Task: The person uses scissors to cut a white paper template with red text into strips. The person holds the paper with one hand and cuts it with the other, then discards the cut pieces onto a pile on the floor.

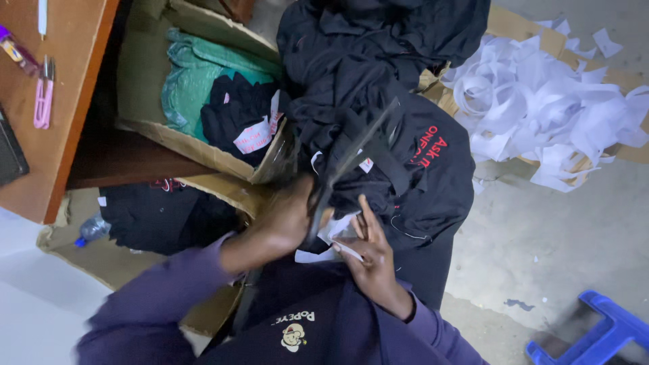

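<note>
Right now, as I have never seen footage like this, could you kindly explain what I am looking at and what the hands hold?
One camera, worn on a person's head, looks down at their two bare hands in purple sleeves. The left hand has a grip on long dark scissors; the right hand pinches a white paper tag. Black garments are heaped ahead. A cardboard box holds more clothes, white paper strips lie on the right, pink snips on a wooden table, and a blue stool stands at the corner.
</note>
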